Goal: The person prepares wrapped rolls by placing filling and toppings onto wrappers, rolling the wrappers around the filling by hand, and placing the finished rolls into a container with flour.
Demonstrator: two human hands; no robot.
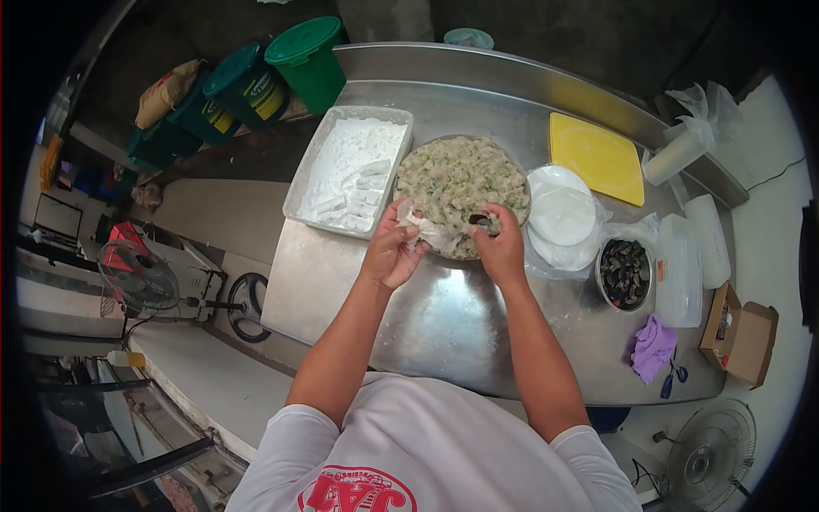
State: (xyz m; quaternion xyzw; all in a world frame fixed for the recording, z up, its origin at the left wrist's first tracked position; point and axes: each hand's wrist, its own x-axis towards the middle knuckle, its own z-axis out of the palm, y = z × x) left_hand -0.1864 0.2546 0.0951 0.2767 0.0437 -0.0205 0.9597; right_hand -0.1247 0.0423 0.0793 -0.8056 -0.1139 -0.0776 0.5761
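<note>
Over the near edge of a big round bowl (397, 173) of pale, chunky filling flecked with green (465, 175), both my hands work close together. A thin whitish wrapper (424, 230) is pinched in the fingers of my left hand (392, 254). Just to its right, my right hand (502, 247) has its thumb and fingers closed on a small dark piece (481, 220), its kind unclear. Left of the bowl, a rectangular tub (309, 162) holds white powder (363, 141) with several coated rolls (354, 200) in it. A metal bowl (604, 292) of dark, glossy pieces (625, 269) stands at right.
Round white sheets (561, 209) lie on plastic right of the filling, below a yellow board (597, 158). Farther right are a clear container (678, 277), a purple cloth (653, 348) and a cardboard box (751, 341). A raised metal lip (512, 70) borders the table's back.
</note>
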